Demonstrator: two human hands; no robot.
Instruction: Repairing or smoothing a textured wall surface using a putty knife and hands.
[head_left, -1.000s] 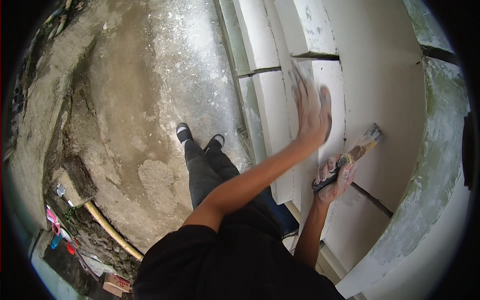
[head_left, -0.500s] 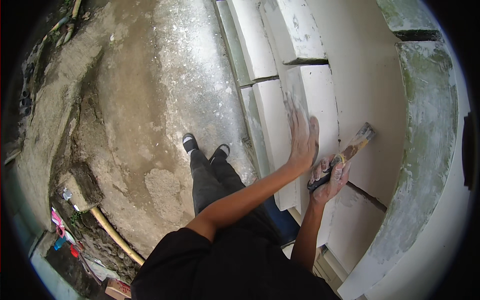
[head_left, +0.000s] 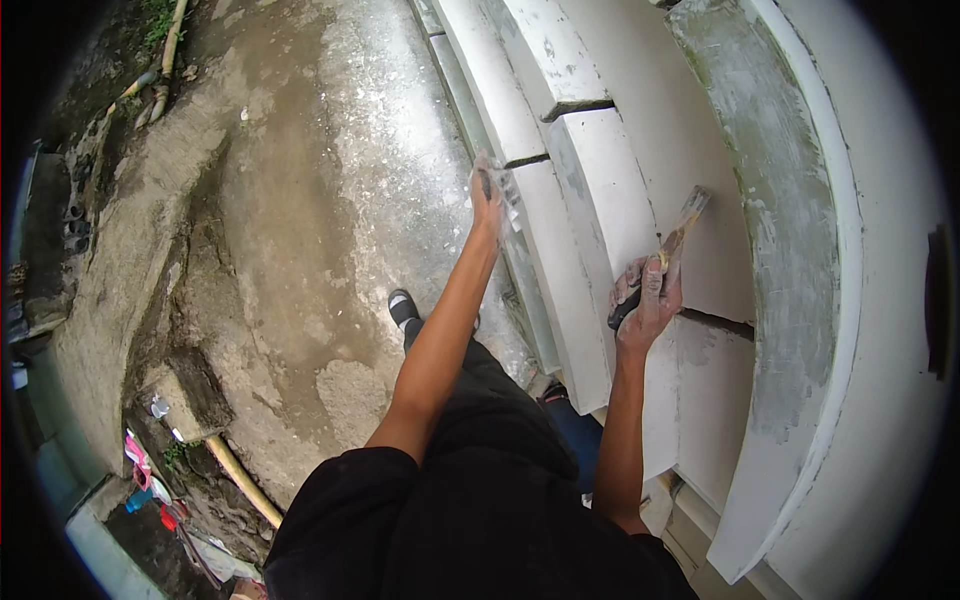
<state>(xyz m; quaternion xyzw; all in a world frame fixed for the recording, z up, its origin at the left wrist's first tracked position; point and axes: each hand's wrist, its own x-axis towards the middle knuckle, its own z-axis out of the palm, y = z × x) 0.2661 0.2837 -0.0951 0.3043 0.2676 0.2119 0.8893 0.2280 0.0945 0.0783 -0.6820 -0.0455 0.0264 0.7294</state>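
My right hand, dusted with white, is wrapped round the dark handle of a scraper. The scraper's stained narrow blade points up and away, near the smooth pale wall face. Farther left, my left hand is beside the outer edge of the long white stepped ledges. Its fingers look curled, with a dark patch among them; what they hold, if anything, is unclear. Past the scraper runs a curved band with patchy grey-green and white coating.
Stained concrete ground lies to the left, with a broken edge beyond it. A yellowish pipe and coloured litter are at the lower left. My shod foot stands near the ledges. Dark gaps separate some ledge blocks.
My left hand has left the white ledge, where it lay flat, and moved left past its outer edge, fingers now curled. The right hand still holds the scraper; the view has shifted.
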